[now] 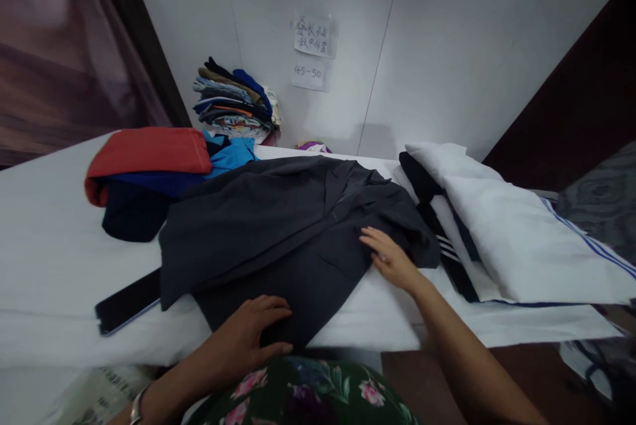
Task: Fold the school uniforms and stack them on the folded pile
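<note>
A dark grey jacket lies spread out on the white-covered table, its collar end toward the right. My left hand rests on the jacket's near edge, with the fingers stretched out and the thumb apart. Farther right, my right hand lies flat on the jacket near its sleeve, fingers extended and a ring on one of them. Neither hand grips the cloth. Part of a black phone is covered by the jacket's left end.
Folded red clothing sits on dark blue cloth at the back left, beside a bright blue garment. White garments are piled at the right. A clothes stack stands near the wall, below handwritten paper signs.
</note>
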### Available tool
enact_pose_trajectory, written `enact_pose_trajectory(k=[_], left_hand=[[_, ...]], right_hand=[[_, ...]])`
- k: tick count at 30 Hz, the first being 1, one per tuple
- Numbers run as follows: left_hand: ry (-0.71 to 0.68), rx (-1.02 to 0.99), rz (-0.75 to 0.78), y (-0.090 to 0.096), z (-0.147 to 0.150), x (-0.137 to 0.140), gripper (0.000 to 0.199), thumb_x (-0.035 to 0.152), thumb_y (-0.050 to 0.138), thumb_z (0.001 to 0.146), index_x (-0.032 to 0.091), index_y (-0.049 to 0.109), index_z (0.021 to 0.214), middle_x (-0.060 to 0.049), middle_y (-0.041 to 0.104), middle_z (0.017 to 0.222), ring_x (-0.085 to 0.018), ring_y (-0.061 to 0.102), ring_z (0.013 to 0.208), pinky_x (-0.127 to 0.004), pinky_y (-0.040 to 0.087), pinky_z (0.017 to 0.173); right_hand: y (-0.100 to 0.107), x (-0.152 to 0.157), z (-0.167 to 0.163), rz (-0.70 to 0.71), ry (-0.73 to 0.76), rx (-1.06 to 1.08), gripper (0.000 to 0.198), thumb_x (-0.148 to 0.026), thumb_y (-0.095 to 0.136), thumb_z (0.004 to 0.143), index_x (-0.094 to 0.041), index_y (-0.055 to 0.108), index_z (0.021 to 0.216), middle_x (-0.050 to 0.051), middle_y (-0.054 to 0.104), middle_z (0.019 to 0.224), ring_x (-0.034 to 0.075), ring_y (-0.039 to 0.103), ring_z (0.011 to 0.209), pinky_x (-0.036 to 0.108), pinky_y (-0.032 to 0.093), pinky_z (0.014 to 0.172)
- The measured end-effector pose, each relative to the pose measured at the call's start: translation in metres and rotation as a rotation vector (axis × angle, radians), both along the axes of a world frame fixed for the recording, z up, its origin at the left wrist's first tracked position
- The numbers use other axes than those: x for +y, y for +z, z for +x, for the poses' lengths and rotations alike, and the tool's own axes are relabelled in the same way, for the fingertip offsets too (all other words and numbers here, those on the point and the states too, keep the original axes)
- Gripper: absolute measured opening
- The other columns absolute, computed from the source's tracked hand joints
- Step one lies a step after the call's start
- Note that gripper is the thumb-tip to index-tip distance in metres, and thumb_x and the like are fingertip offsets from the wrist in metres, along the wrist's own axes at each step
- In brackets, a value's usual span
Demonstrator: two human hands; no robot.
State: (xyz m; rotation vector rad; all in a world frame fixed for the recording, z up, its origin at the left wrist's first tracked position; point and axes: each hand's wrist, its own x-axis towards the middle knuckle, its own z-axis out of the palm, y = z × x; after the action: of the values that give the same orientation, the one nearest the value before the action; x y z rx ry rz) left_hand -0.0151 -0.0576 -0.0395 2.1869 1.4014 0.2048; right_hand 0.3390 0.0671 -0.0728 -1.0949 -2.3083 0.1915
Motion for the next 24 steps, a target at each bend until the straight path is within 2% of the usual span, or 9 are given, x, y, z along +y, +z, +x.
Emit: enact_pose_trajectory(k=[1,3,7,9,12,15,17,20,24], left_hand=[[0.008,0.005,0.005,-0.001,0.000,0.000,0.047,0.054,0.064,0.077,0.027,0.068,0.116,-0.007,0.065,0.124,-0.027,0.059,0.114,-0.043,0.047,0.098],[0.051,-0.003,0.039,-0.003,-0.006,0.003,0.042,0.052,0.060,0.082,0.025,0.069,0.113,-0.006,0.067,0.119,-0.024,0.062,0.108,-0.038,0.049,0.094],[0.242,0.023,0.267,-0.008,-0.033,0.019,0.037,0.048,0.049,0.088,0.023,0.069,0.107,-0.007,0.069,0.112,-0.023,0.063,0.103,-0.037,0.049,0.091],[0.327,0.125,0.381,-0.009,-0.049,0.031,0.036,0.044,0.050,0.087,0.021,0.069,0.108,-0.010,0.068,0.115,-0.026,0.061,0.107,-0.041,0.048,0.092],[0.407,0.285,0.454,-0.009,-0.063,0.046,0.038,0.038,0.049,0.086,0.018,0.067,0.112,-0.013,0.065,0.121,-0.031,0.057,0.113,-0.045,0.046,0.092],[0.451,0.293,0.369,-0.005,-0.066,0.055,0.043,0.043,0.045,0.088,0.018,0.065,0.116,-0.012,0.065,0.123,-0.031,0.057,0.115,-0.044,0.045,0.092],[0.460,0.230,0.244,-0.001,-0.065,0.059,0.046,0.049,0.039,0.090,0.021,0.065,0.116,-0.009,0.066,0.121,-0.027,0.060,0.111,-0.039,0.046,0.091],[0.446,0.260,0.142,0.004,-0.062,0.066,0.046,0.047,0.036,0.091,0.022,0.065,0.117,-0.009,0.067,0.118,-0.025,0.063,0.105,-0.036,0.048,0.086],[0.343,0.421,0.148,0.003,-0.055,0.082,0.036,0.035,0.049,0.086,0.021,0.065,0.114,-0.011,0.065,0.116,-0.026,0.063,0.102,-0.034,0.049,0.078]], right_hand=[[-0.007,0.001,-0.010,-0.107,0.051,-0.055,0.068,-0.004,0.044,0.073,-0.026,0.050,0.137,0.008,0.046,0.146,0.023,0.037,0.138,0.051,0.034,0.110],[-0.021,0.005,-0.019,-0.263,0.054,-0.156,0.075,-0.001,0.044,0.065,-0.023,0.053,0.135,0.009,0.044,0.147,0.026,0.033,0.140,0.055,0.028,0.112],[-0.034,0.010,-0.013,-0.364,0.011,-0.163,0.078,0.001,0.042,0.058,-0.021,0.059,0.130,0.009,0.049,0.143,0.026,0.036,0.139,0.055,0.022,0.114],[-0.031,0.012,-0.012,-0.397,-0.005,-0.082,0.072,0.000,0.042,0.057,-0.021,0.065,0.122,0.008,0.056,0.137,0.025,0.044,0.134,0.052,0.026,0.114],[-0.019,0.017,-0.023,-0.433,-0.029,0.128,0.055,-0.005,0.043,0.067,-0.022,0.071,0.111,0.006,0.068,0.119,0.022,0.061,0.115,0.045,0.043,0.105],[-0.010,0.029,-0.051,-0.358,-0.009,0.267,0.042,-0.013,0.045,0.077,-0.022,0.071,0.109,0.005,0.071,0.112,0.021,0.065,0.107,0.041,0.049,0.098],[-0.009,0.039,-0.074,-0.318,0.038,0.244,0.041,-0.013,0.047,0.078,-0.022,0.071,0.110,0.005,0.070,0.115,0.021,0.064,0.108,0.041,0.048,0.100],[-0.011,0.053,-0.106,-0.311,0.076,0.085,0.042,-0.009,0.049,0.078,-0.020,0.069,0.113,0.008,0.066,0.121,0.022,0.060,0.115,0.041,0.045,0.103],[-0.012,0.060,-0.134,-0.282,0.047,-0.161,0.043,-0.010,0.053,0.080,-0.020,0.065,0.121,0.010,0.061,0.127,0.024,0.055,0.120,0.039,0.044,0.102]])
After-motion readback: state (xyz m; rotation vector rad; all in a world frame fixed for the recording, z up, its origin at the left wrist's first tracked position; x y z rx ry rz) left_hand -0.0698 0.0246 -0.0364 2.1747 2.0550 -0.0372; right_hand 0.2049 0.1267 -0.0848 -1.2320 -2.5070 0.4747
